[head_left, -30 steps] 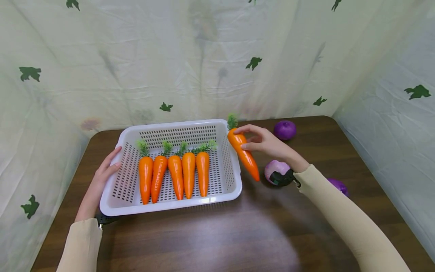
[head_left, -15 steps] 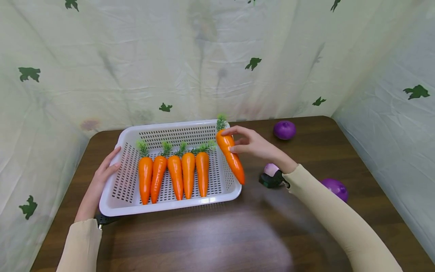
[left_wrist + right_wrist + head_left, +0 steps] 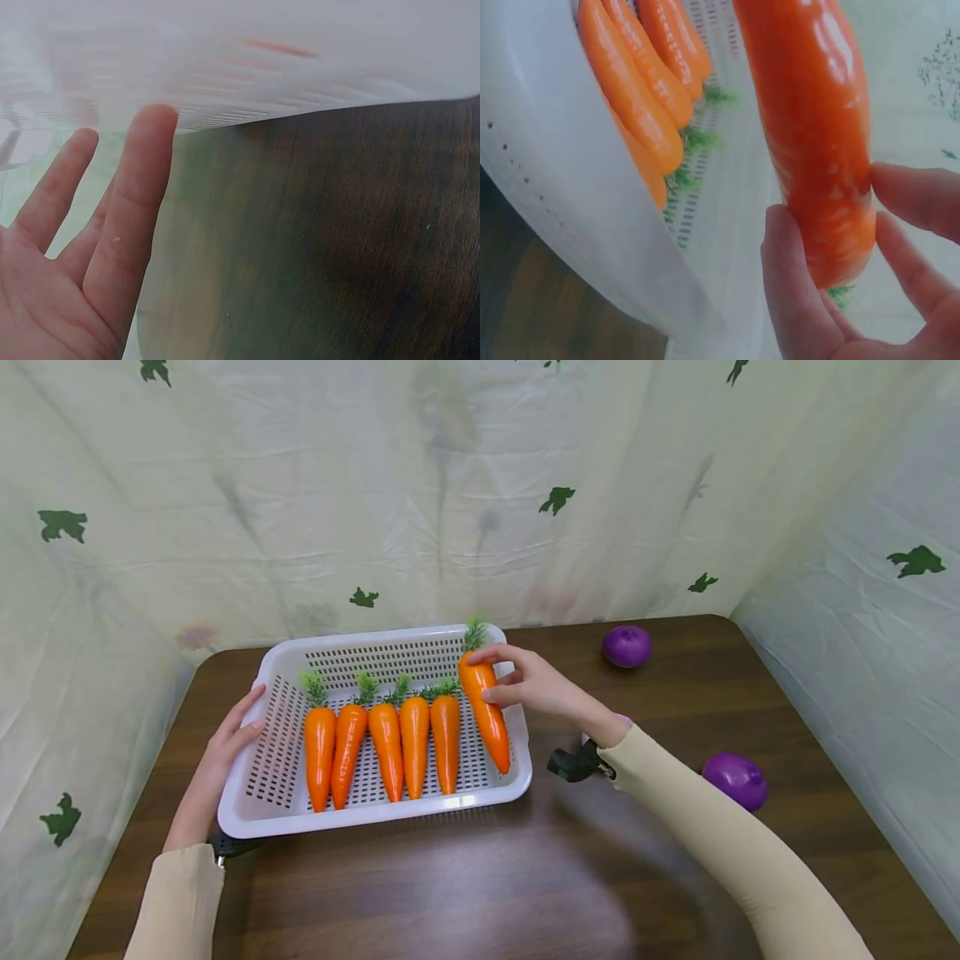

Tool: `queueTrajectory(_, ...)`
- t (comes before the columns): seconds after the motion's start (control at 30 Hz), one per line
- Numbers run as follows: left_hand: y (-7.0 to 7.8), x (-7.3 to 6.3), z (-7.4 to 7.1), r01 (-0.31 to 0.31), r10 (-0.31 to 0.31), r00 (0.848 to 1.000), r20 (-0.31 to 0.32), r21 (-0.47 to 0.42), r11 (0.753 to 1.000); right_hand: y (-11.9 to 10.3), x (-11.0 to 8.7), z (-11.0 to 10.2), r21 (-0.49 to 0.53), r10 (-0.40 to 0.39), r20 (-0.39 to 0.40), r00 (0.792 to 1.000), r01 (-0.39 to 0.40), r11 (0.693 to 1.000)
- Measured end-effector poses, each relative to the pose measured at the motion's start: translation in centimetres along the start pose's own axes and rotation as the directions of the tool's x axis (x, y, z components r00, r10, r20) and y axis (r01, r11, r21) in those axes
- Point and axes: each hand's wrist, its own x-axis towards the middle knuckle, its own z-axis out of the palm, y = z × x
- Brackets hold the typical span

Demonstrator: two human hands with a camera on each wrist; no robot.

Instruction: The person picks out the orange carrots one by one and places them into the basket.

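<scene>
My right hand (image 3: 528, 681) pinches an orange carrot (image 3: 486, 714) near its leafy top, thumb on one side and fingers on the other. In the head view this carrot overlaps the right end of a white perforated basket (image 3: 375, 816), its tip pointing toward me. Several other carrots (image 3: 415, 747) lie side by side in the basket, green tops toward the far wall. At the basket's left end my left hand (image 3: 225, 747) touches the side with its fingers extended. The left wrist view shows those fingers (image 3: 135, 202) straight against the basket wall (image 3: 360, 60).
Two purple onions, one at the back (image 3: 627, 647) and one at the right (image 3: 735, 781), sit on the brown wooden table (image 3: 450, 893). A paler onion is mostly hidden under my right wrist. Behind the table hangs a pale curtain (image 3: 420, 502) with green leaf shapes.
My right hand has carried the carrot left, from beside the basket's right rim to over its right end. The left hand and the basket have stayed in place.
</scene>
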Motion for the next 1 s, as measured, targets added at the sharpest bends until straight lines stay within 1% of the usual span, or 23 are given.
queueTrajectory(0.2, -0.1, 0.0, -0.1, -0.010, 0.010, 1.000, 0.004, -0.001, 1.000, 0.0, 0.3, 1.1, -0.038, 0.027, -0.012, 1.000, -0.028, 0.999)
queueTrajectory(0.3, -0.1, 0.0, -0.1, -0.017, 0.017, 1.000, 0.009, -0.005, 1.000, 0.2, 0.4, 1.7, -0.035, 0.040, -0.018, 0.999, -0.041, 0.999)
queueTrajectory(0.5, -0.1, 0.0, -0.1, -0.018, 0.018, 1.000, 0.013, -0.016, 1.000, 0.5, 0.6, 2.7, -0.049, 0.040, -0.034, 0.999, -0.042, 0.998)
queueTrajectory(0.6, -0.2, 0.0, -0.1, -0.009, 0.009, 1.000, 0.006, -0.006, 1.000, 0.7, 0.7, 3.0, -0.096, 0.035, -0.052, 0.998, -0.040, 0.995)
queueTrajectory(0.67, -0.1, 0.0, 0.0, 0.005, -0.005, 1.000, 0.001, 0.009, 1.000, 0.8, 0.8, 3.2, -0.145, 0.027, -0.067, 0.997, -0.037, 0.989)
queueTrajectory(0.83, 0.0, -0.1, 0.0, 0.027, -0.027, 1.000, -0.003, 0.049, 0.998, 1.0, 1.2, 3.8, -0.260, 0.012, -0.086, 0.996, -0.034, 0.965)
queueTrajectory(1.0, 0.2, -0.2, 0.0, 0.031, -0.031, 1.000, -0.008, 0.051, 0.998, 1.0, 1.4, 4.2, -0.309, 0.038, -0.082, 0.996, -0.062, 0.949)
